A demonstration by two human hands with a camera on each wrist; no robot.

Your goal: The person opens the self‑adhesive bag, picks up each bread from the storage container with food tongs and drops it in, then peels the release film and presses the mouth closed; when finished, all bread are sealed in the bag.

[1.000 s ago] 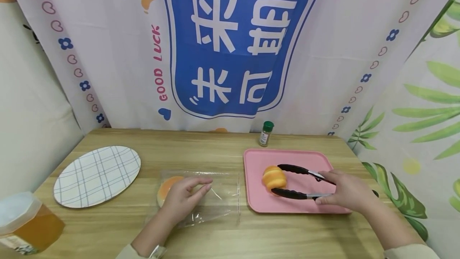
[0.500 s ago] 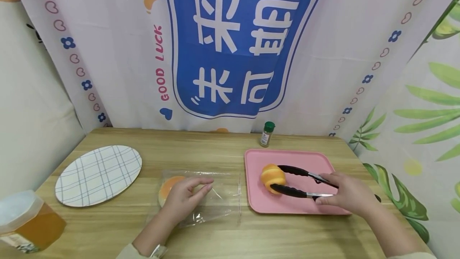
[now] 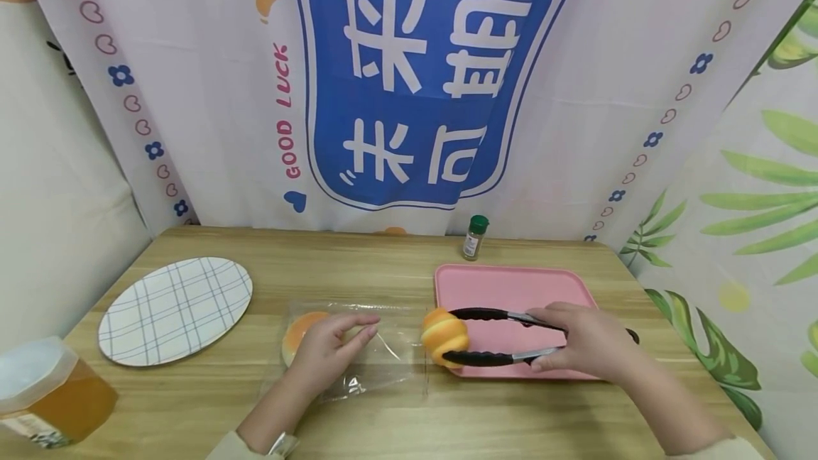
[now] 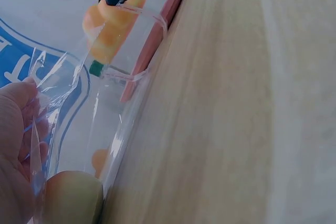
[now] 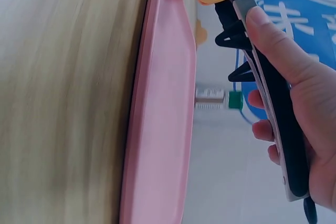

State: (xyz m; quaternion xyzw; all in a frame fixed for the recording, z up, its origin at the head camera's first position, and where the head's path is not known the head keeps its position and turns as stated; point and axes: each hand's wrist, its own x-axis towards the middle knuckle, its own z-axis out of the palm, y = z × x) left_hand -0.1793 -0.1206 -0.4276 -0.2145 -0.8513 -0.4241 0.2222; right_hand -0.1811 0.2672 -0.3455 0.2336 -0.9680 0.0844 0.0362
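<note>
My left hand (image 3: 327, 351) pinches the upper layer of a clear plastic bag (image 3: 399, 357), lifting it. Inside the bag lies a round bun (image 3: 297, 332), partly hidden by that hand. My right hand (image 3: 591, 343) grips black-and-silver tongs (image 3: 486, 358), whose tips are closed around a striped orange-yellow bread roll (image 3: 444, 336). The roll hangs over the left rim of the pink tray (image 3: 511, 287), beside the bag's mouth. In the left wrist view, the roll (image 4: 110, 38) shows behind clear film near the raised opening; whether it touches the film I cannot tell.
An oval checked plate (image 3: 175, 311) lies at the left. A jar of amber liquid (image 3: 77, 403) stands at the front left. Behind the tray is a small green-capped shaker (image 3: 474, 238). A printed cloth (image 3: 243, 112) hangs along the table's back edge.
The tongs and bread roll have lifted off the tray and moved left toward the bag's mouth, with my right hand following. My left hand and the bag have stayed put.
</note>
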